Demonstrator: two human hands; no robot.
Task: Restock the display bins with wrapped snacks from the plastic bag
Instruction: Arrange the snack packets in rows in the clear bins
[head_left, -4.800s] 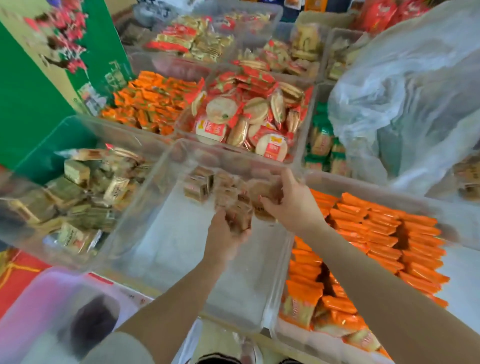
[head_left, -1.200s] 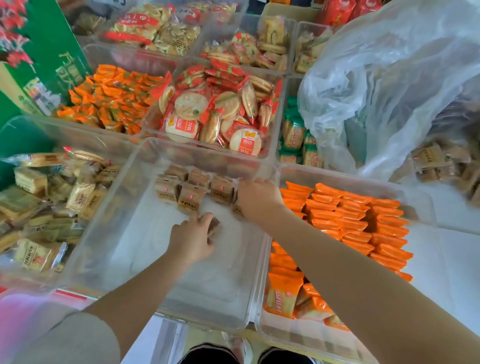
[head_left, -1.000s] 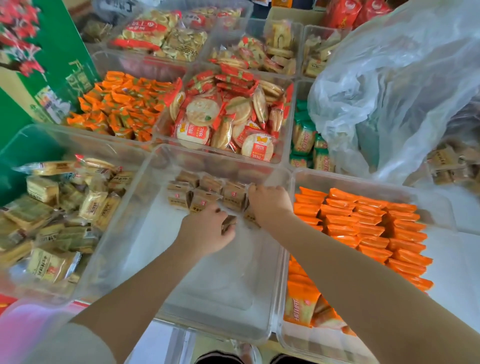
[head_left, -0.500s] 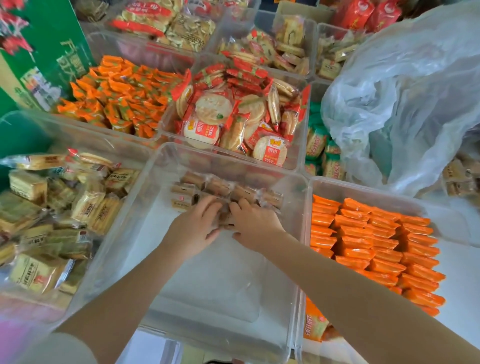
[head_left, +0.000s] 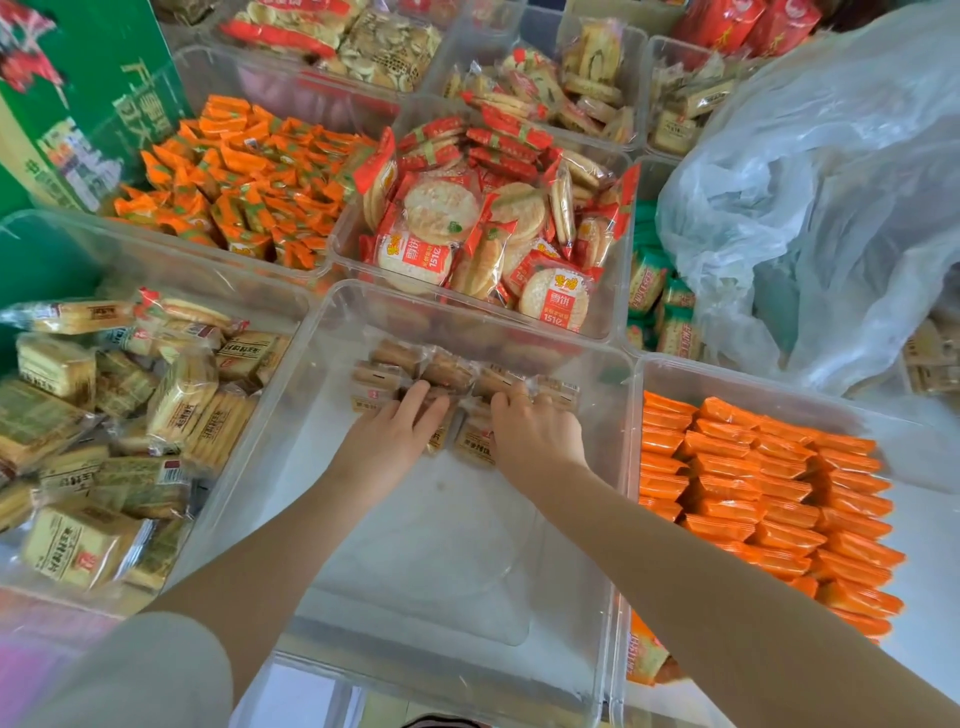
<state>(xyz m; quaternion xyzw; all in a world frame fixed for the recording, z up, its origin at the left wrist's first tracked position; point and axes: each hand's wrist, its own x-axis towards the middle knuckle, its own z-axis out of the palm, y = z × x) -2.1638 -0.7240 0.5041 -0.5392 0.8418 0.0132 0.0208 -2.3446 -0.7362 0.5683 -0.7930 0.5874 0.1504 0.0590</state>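
Change: right hand (head_left: 535, 434) has joined left hand (head_left: 397, 434) mid-row
Fingers: both straight, pressing brown wrapped snacks (head_left: 447, 371)
Meaning: far row in clear plastic bin (head_left: 332, 618) tidied; refill next

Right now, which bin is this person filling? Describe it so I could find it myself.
Start at the big crumpled plastic bag on the right, then look left past the orange-packet bin. It is the clear bin in the front middle. Unlike its full neighbours, it holds only a few brown snacks along its far wall.

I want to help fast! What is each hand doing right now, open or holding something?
Left hand: open, straight fingers pressing on the brown wrapped snacks in the clear bin.
Right hand: open, fingers resting on the same snacks.
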